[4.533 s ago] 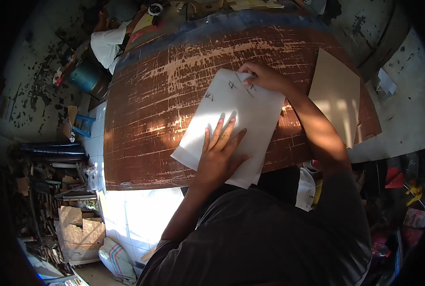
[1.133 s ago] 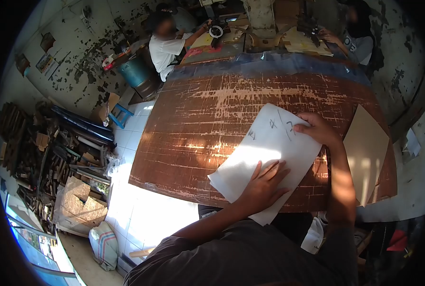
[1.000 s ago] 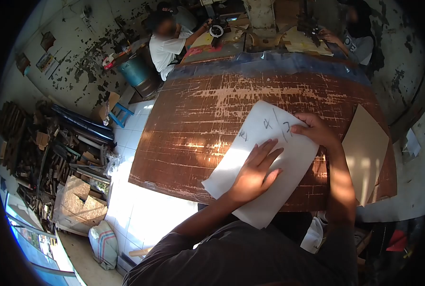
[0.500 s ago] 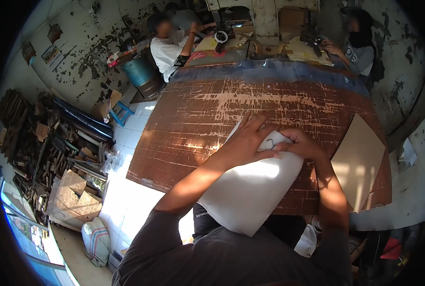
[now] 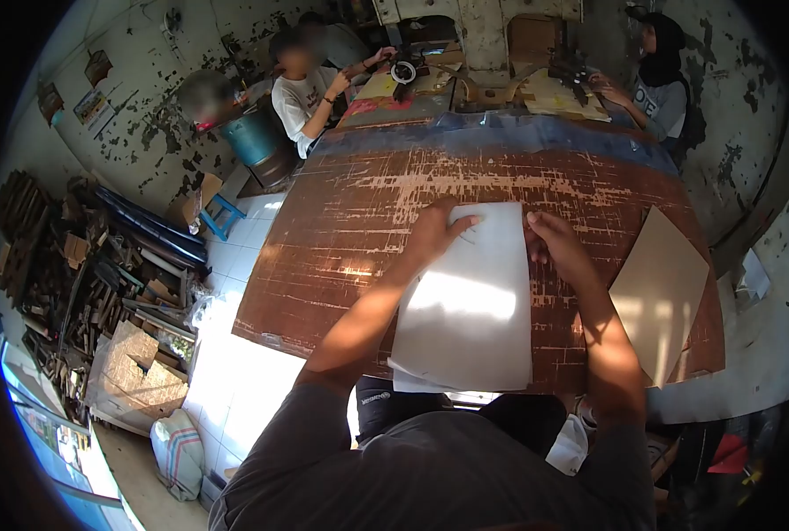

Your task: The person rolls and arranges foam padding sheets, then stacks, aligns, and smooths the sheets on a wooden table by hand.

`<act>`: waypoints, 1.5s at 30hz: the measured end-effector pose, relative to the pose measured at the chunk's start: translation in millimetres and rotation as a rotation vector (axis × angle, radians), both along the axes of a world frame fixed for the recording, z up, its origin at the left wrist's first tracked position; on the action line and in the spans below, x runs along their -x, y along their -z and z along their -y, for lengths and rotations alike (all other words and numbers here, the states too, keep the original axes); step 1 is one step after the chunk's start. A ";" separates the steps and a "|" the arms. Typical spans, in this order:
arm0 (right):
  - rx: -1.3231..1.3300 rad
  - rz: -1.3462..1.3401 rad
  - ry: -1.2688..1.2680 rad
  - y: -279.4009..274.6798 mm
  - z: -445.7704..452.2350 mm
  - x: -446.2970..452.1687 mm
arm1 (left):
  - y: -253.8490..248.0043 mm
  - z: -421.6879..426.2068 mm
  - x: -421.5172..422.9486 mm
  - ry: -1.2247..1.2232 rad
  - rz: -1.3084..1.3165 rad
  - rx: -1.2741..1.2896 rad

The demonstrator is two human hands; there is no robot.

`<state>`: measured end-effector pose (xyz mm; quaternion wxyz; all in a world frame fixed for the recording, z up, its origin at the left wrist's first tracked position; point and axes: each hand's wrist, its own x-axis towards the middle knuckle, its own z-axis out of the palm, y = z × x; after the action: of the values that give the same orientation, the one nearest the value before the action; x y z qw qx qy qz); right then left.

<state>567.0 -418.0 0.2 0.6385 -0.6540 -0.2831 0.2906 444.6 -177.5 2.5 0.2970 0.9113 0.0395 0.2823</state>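
A stack of white sheets (image 5: 470, 314) lies lengthwise before me on the worn brown tabletop (image 5: 341, 257), its near end reaching the front edge. At the lower left corner the layers fan slightly apart. My left hand (image 5: 435, 232) grips the upper left side, thumb on top and the other fingers largely hidden. Just beside the upper right corner is my right hand (image 5: 554, 243), its fingers curled and the thumb and forefinger close together at the sheet's edge. Whether they pinch anything is too small to see.
A beige board (image 5: 662, 296) lies at the table's right. Dark blue sheeting (image 5: 509, 133) covers its far edge. Beyond are a person in white (image 5: 302, 106) at left and another in grey (image 5: 664, 102) at right. Scrap wood (image 5: 49, 274) fills the left wall; a blue stool (image 5: 224, 217) stands nearby.
The white sheets, earlier bent and turned at an angle, now lie flatter and straight. My left hand has moved to their left side, my right hand to the upper right edge.
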 end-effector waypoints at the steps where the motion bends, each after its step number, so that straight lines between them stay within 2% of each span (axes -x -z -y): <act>1: -0.054 -0.045 -0.004 0.3 -0.5 0.4 | 3.3 -0.8 0.1 0.005 0.003 0.000; 3: -0.061 -0.083 0.011 4.0 -1.9 1.8 | 9.1 -4.4 0.6 -0.117 -0.030 0.087; 4: -0.028 0.020 -0.019 9.3 -4.2 0.2 | 11.8 -5.7 -0.9 -0.118 -0.030 0.089; 5: 0.005 0.121 -0.049 13.3 -5.7 -0.9 | 15.1 -6.1 -2.7 -0.121 0.023 0.073; 9: 0.013 0.119 -0.056 14.6 -9.1 3.7 | 23.8 -1.6 -3.3 -0.141 0.122 0.023; 13: 0.030 0.140 -0.182 9.2 -4.4 3.3 | 30.6 -3.9 -10.1 -0.163 0.153 -0.057; 15: -0.090 0.179 -0.233 21.6 -8.6 1.1 | 27.2 -1.3 -9.3 -0.182 0.011 0.107; 16: -0.084 0.180 -0.203 18.9 -6.8 2.6 | 29.6 -3.2 -11.0 -0.176 0.039 0.067; 19: 0.017 0.154 -0.278 10.8 -6.5 5.1 | 36.4 -10.6 -15.3 -0.157 0.100 0.015; 21: 0.043 0.241 -0.319 6.5 -4.2 6.2 | 37.6 -13.0 -16.3 -0.239 0.058 0.066; 24: 0.125 0.255 -0.342 5.7 -2.0 2.5 | 33.8 -16.3 -16.3 -0.236 0.102 0.083; 27: 0.143 0.278 -0.313 3.8 -0.2 4.6 | 35.3 -22.9 -18.0 -0.251 0.091 0.099; 31: 0.127 0.276 -0.344 11.0 -1.0 -1.8 | 40.6 -33.1 -23.2 -0.276 0.108 -0.009; 34: -0.004 0.316 -0.299 28.3 -4.4 -11.3 | 37.5 -33.3 -25.2 -0.276 0.110 -0.017; 37: 0.092 0.266 -0.231 30.1 -3.8 -14.7 | 37.4 -34.7 -24.8 -0.305 0.046 0.002; 39: 0.153 0.226 -0.171 22.4 2.3 -13.5 | 39.7 -34.5 -24.9 -0.292 0.073 -0.098; 41: 0.154 0.195 -0.184 17.9 4.5 -12.7 | 40.8 -33.1 -25.6 -0.316 -0.039 -0.080; 43: 0.226 0.260 -0.160 15.5 5.6 -11.1 | 48.4 -34.0 -27.9 -0.301 -0.009 -0.262; 45: 0.205 0.225 -0.117 16.0 4.4 -10.8 | 50.3 -34.1 -28.3 -0.317 -0.055 -0.266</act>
<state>577.8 -422.3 -15.9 0.5144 -0.7266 -0.3595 0.2796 473.0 -143.4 -47.8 0.1246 0.9323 0.1529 0.3031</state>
